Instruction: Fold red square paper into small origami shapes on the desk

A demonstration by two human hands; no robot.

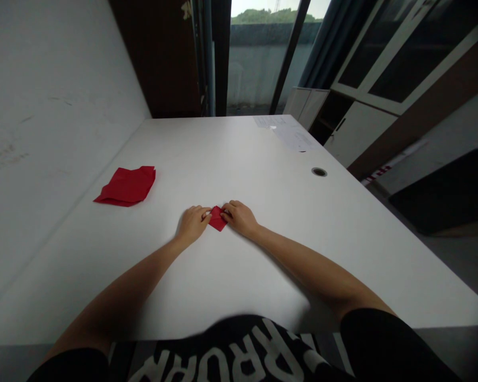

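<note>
A small folded piece of red paper lies on the white table in front of me. My left hand presses its left edge with curled fingers. My right hand pinches its right upper edge, fingers closed on the paper. Both hands rest on the table top, touching the paper from either side.
A stack of red paper sheets lies at the left of the table near the white wall. White printed sheets lie at the far right. A round cable hole sits near the right edge. Cabinets stand beyond the table's right side.
</note>
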